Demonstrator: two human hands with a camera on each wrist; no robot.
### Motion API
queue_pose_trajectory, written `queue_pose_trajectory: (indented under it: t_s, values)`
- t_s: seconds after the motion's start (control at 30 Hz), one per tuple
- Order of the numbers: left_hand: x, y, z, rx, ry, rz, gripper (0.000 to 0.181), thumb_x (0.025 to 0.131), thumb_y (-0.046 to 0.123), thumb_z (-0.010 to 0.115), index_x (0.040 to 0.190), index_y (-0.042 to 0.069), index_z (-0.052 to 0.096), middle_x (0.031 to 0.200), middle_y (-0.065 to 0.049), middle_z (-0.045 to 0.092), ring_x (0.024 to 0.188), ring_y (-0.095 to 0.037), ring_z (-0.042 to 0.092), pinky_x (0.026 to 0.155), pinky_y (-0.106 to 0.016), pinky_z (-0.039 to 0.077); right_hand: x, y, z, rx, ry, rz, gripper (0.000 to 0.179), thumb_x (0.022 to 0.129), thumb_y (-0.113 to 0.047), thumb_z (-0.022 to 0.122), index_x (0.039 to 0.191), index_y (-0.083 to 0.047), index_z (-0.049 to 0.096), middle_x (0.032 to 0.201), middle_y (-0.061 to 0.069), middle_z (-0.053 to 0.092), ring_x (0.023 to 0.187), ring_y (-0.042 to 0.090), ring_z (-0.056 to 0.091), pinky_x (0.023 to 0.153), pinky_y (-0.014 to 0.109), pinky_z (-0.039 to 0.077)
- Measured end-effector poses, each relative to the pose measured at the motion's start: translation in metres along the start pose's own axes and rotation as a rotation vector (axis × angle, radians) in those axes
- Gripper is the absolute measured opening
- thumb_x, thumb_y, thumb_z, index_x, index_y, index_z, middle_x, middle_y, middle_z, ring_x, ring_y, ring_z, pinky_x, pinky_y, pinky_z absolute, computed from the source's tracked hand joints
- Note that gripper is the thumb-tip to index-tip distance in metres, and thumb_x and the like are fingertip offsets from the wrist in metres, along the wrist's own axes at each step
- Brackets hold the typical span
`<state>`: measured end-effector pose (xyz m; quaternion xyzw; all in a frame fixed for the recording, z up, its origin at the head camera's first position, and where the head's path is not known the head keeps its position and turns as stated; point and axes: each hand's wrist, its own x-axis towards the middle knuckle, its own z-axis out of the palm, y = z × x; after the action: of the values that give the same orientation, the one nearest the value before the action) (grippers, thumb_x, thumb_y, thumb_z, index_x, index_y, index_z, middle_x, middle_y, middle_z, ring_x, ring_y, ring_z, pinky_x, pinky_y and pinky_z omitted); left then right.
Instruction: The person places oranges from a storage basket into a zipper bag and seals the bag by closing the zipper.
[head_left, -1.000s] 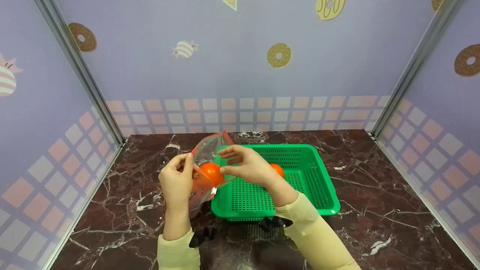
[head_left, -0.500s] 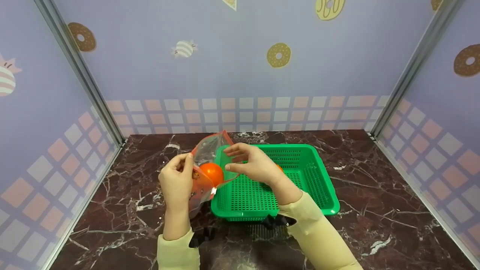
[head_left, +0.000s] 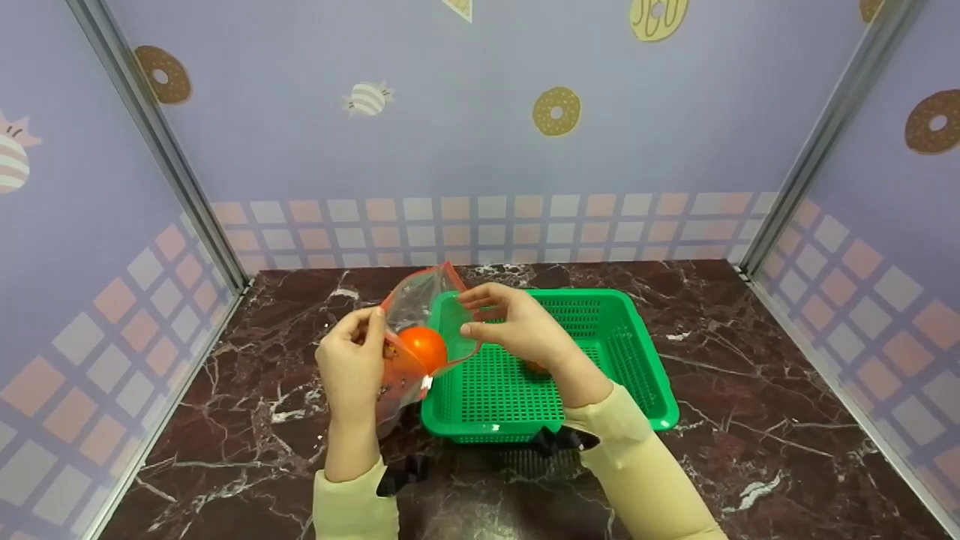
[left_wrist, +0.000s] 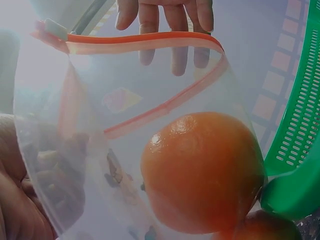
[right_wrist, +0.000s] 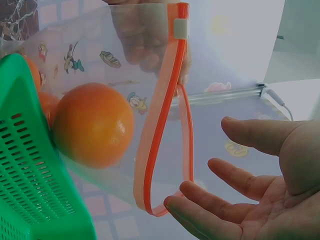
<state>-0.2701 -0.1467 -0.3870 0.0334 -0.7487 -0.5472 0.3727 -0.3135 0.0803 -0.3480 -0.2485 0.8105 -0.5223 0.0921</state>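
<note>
An orange fruit [head_left: 424, 348] sits inside a clear zip bag [head_left: 403, 384]. At the fruit's nine o'clock the left hand [head_left: 351, 365] pinches the bag's edge; at three o'clock the right hand [head_left: 516, 324] hovers, fingers apart, over the green basket [head_left: 651, 367].

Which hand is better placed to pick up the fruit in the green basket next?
Probably the right hand: it looks empty and, in the head view, sits over the green basket near the partly hidden orange fruit. The left hand pinches the bag.
</note>
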Motion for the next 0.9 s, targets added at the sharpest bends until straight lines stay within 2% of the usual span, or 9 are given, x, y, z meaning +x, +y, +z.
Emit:
queue_pose_trajectory:
  t_s: [0.27, 0.57, 0.9]
  values:
    - [-0.001, 0.000, 0.000, 0.030, 0.005, 0.000, 0.019, 0.100, 0.016, 0.068, 0.097, 0.001, 0.079, 0.065, -0.014, 0.072, 0.048, 0.002, 0.058, 0.049, -0.013, 0.047, -0.001, 0.002, -0.006, 0.026, 0.018, 0.024, 0.041, 0.096, -0.021, 0.074, 0.136, -0.017, 0.063, 0.143, 0.012, 0.061, 0.131, 0.031, 0.060, 0.098, 0.045, 0.058]
    - [-0.001, 0.000, 0.000, 0.017, 0.010, -0.004, 0.019, 0.100, 0.014, 0.068, 0.095, -0.001, 0.078, 0.065, -0.015, 0.072, 0.048, 0.002, 0.059, 0.049, -0.013, 0.048, 0.000, 0.007, -0.011, 0.054, 0.039, 0.033, 0.042, 0.096, -0.018, 0.074, 0.137, -0.011, 0.063, 0.141, 0.013, 0.062, 0.127, 0.031, 0.062, 0.099, 0.046, 0.059]
    - [0.000, 0.000, 0.001, 0.022, 0.003, -0.011, 0.019, 0.100, 0.015, 0.068, 0.095, 0.000, 0.078, 0.065, -0.014, 0.072, 0.048, 0.000, 0.059, 0.049, -0.014, 0.048, 0.003, 0.015, -0.016, 0.025, 0.068, 0.072, 0.041, 0.097, -0.022, 0.074, 0.136, -0.019, 0.063, 0.145, 0.012, 0.060, 0.129, 0.029, 0.062, 0.100, 0.045, 0.058]
